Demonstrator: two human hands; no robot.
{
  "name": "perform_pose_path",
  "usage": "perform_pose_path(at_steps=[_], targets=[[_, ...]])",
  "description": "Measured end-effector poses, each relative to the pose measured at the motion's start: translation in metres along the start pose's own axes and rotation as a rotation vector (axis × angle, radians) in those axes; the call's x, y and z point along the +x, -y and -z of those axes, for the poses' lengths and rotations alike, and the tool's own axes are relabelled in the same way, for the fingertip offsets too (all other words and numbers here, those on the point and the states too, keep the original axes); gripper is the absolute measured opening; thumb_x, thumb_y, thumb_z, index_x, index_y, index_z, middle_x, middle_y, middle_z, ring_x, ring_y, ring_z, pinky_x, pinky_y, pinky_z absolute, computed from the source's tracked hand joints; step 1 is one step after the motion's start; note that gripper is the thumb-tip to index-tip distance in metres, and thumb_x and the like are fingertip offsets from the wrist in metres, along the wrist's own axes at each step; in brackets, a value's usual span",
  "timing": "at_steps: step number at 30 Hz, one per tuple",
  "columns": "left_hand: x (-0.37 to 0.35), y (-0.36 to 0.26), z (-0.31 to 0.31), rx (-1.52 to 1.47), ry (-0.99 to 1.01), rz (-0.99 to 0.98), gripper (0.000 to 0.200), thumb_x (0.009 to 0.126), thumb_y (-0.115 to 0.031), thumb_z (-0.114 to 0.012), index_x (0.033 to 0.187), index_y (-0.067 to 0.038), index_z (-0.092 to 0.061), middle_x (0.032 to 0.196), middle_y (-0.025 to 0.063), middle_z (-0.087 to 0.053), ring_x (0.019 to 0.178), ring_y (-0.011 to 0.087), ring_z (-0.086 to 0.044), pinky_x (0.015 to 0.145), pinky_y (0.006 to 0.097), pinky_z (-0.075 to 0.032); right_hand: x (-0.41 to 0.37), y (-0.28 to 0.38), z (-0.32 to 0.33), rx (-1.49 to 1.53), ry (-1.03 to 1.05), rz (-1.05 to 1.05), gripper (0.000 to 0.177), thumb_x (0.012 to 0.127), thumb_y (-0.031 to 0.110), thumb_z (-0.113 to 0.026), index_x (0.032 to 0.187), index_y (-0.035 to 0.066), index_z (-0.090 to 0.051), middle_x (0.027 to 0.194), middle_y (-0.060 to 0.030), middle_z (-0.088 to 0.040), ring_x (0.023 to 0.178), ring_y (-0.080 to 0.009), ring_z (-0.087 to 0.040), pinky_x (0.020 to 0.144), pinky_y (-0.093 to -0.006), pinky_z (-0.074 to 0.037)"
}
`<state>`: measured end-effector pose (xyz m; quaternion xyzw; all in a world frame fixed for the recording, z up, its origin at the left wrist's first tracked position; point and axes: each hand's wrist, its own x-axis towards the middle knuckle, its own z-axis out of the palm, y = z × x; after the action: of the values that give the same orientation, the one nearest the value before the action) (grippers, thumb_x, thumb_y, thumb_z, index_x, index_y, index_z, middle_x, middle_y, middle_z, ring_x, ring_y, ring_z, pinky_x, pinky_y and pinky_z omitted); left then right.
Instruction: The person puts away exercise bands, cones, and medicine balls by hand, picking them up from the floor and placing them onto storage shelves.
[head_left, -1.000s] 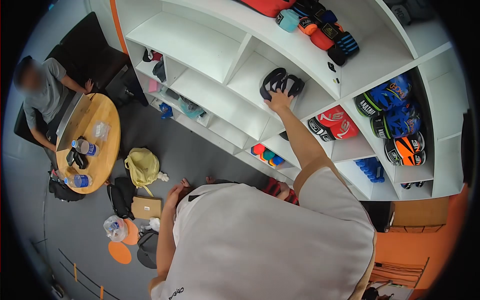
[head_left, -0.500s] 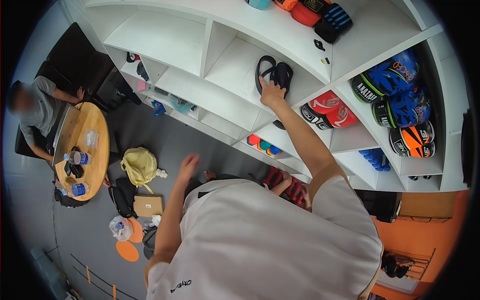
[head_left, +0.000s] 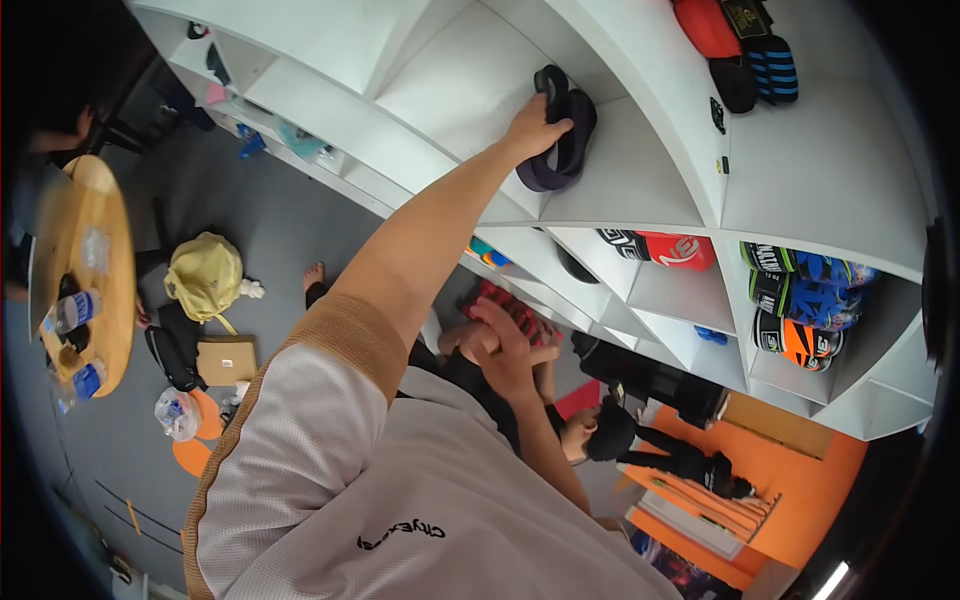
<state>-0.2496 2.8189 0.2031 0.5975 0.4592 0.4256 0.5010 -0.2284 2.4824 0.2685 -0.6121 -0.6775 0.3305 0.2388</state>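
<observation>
My left hand [head_left: 535, 130] reaches across into a white shelf compartment and is closed on a pair of dark sandals [head_left: 572, 135]. The sandals are tilted against each other, and my fingers and thumb cover part of them. Lower down, in front of my body, my right hand [head_left: 503, 350] hangs bent at the wrist with nothing in it. Its fingers are loosely apart, and it is away from the shelf.
Boxing gloves [head_left: 800, 290] and red gloves [head_left: 670, 250] fill compartments at right; rolled hand wraps [head_left: 770, 70] lie above. On the floor are a yellow backpack [head_left: 205, 272] and a cardboard box [head_left: 227, 360]. A wooden table [head_left: 110, 250] stands left. A person in black [head_left: 600, 430] is beyond my right arm.
My right hand was at the sandals and has come back down towards my body. My left hand has moved up and taken hold of the sandals, which are now turned. The view has shifted.
</observation>
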Motion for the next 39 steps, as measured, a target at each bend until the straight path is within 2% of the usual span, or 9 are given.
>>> perform_pose_path(at_steps=[4, 11, 17, 24, 27, 31, 33, 35, 39], targets=[[-0.008, -0.018, -0.047, 0.208, 0.034, -0.069, 0.085, 0.079, -0.042, -0.063, 0.140, 0.005, -0.028, 0.142, 0.0254, -0.035, 0.130, 0.0352, -0.038, 0.106, 0.0375, -0.037, -0.035, -0.014, -0.002, 0.038, -0.055, -0.174, 0.041, 0.075, -0.004, -0.065, 0.115, 0.003, -0.058, 0.118, -0.0152, -0.060, 0.108, -0.0298, -0.059, 0.087, -0.0360, -0.048], [0.006, -0.009, -0.029, 0.192, 0.205, -0.083, 0.086, 0.078, -0.040, -0.065, 0.140, 0.006, -0.028, 0.144, 0.0231, -0.033, 0.131, 0.0352, -0.037, 0.106, 0.0376, -0.037, -0.053, -0.020, -0.006, 0.133, -0.003, -0.388, 0.035, 0.080, -0.002, -0.063, 0.114, 0.002, -0.058, 0.109, -0.0123, -0.064, 0.095, -0.0217, -0.065, 0.081, -0.0305, -0.051], [-0.016, -0.002, -0.003, 0.248, -0.090, -0.197, 0.075, 0.079, -0.034, -0.066, 0.135, 0.006, -0.035, 0.136, 0.0240, -0.043, 0.119, 0.0386, -0.048, 0.100, 0.0400, -0.042, -0.073, -0.033, -0.005, 0.165, 0.073, -0.418, 0.030, 0.083, 0.001, -0.063, 0.113, 0.001, -0.059, 0.102, -0.0101, -0.066, 0.090, -0.0180, -0.066, 0.079, -0.0285, -0.052], [-0.126, 0.014, 0.071, 0.024, -0.010, -0.311, 0.025, 0.083, -0.016, -0.059, 0.101, 0.000, -0.063, 0.098, 0.0164, -0.064, 0.089, 0.0307, -0.062, 0.080, 0.0385, -0.049, -0.066, -0.064, 0.006, 0.215, 0.242, -0.366, 0.028, 0.085, 0.005, -0.062, 0.112, 0.002, -0.060, 0.095, -0.0097, -0.067, 0.088, -0.0158, -0.066, 0.077, -0.0278, -0.052], [-0.222, 0.015, 0.103, -0.009, 0.022, 0.044, 0.018, 0.086, -0.008, -0.057, 0.101, 0.000, -0.062, 0.088, 0.0130, -0.068, 0.080, 0.0197, -0.065, 0.074, 0.0319, -0.051, -0.039, -0.077, -0.003, 0.237, 0.394, -0.314, 0.026, 0.086, 0.008, -0.061, 0.112, 0.003, -0.061, 0.094, -0.0095, -0.067, 0.088, -0.0153, -0.066, 0.077, -0.0276, -0.052], [-0.360, 0.030, 0.128, -0.104, -0.101, 0.216, 0.017, 0.089, -0.009, -0.054, 0.102, -0.001, -0.063, 0.084, 0.0115, -0.067, 0.079, 0.0131, -0.063, 0.072, 0.0284, -0.050, 0.030, -0.051, -0.031, 0.189, 0.538, -0.054, 0.026, 0.090, 0.011, -0.057, 0.113, 0.001, -0.060, 0.095, -0.0087, -0.067, 0.086, -0.0149, -0.064, 0.078, -0.0277, -0.051], [-0.431, 0.048, 0.140, -0.093, -0.262, 0.378, 0.019, 0.088, -0.013, -0.055, 0.101, -0.002, -0.063, 0.087, 0.0123, -0.068, 0.081, 0.0181, -0.064, 0.074, 0.0312, -0.050, 0.054, -0.046, -0.055, 0.289, 0.630, 0.040, 0.025, 0.091, 0.011, -0.055, 0.113, 0.000, -0.059, 0.096, -0.0090, -0.067, 0.088, -0.0151, -0.064, 0.081, -0.0275, -0.050], [-0.509, 0.069, 0.152, 0.198, -0.346, 0.616, 0.024, 0.087, -0.021, -0.056, 0.100, -0.003, -0.063, 0.090, 0.0135, -0.068, 0.083, 0.0255, -0.065, 0.077, 0.0361, -0.050, 0.067, -0.038, -0.083, 0.396, 0.743, -0.039, 0.025, 0.092, 0.012, -0.055, 0.113, 0.000, -0.059, 0.097, -0.0091, -0.066, 0.089, -0.0151, -0.063, 0.083, -0.0272, -0.049], [-0.668, 0.070, 0.152, 0.410, -0.751, 1.038, 0.027, 0.082, -0.026, -0.057, 0.095, -0.005, -0.066, 0.089, 0.0152, -0.068, 0.086, 0.0327, -0.065, 0.079, 0.0416, -0.050, 0.056, -0.033, -0.130, 0.200, 1.011, 0.071, 0.025, 0.093, 0.014, -0.054, 0.114, 0.000, -0.059, 0.097, -0.0087, -0.066, 0.089, -0.0147, -0.062, 0.081, -0.0265, -0.050]])
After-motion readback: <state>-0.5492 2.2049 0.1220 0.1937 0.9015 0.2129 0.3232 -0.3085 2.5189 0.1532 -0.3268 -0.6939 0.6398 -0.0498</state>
